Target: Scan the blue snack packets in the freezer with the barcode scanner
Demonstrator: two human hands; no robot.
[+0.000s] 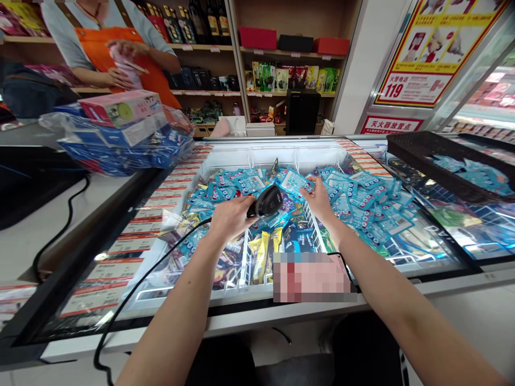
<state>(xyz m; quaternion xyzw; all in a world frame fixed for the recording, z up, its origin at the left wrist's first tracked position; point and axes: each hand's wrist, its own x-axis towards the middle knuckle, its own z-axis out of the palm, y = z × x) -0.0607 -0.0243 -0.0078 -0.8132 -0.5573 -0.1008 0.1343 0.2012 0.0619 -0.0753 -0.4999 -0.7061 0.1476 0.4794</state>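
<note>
- Gripping barcode scanner point(266, 201) in left hand point(229, 219), fingers closed round it, above chest freezer point(277, 156).
- Right hand point(319, 199) spread, touching blue packet point(295, 182) atop pile; grip unclear.
- Cable point(161, 268) trails across freezer edge.

Right in front of you, the chest freezer point(273, 143) holds wire baskets point(314, 230) heaped with blue foil packets point(362, 201) and wrapped ice bars point(259, 257). A black plastic crate point(438, 161) sits on its glass top to your right. On your left, a black cable point(56, 230) lies on the worktop point(24, 252), and a plastic-wrapped stack of boxes point(120, 131) sits by the freezer's corner. Behind, the wooden shelf point(289, 52) carries red boxes point(257, 38).
</note>
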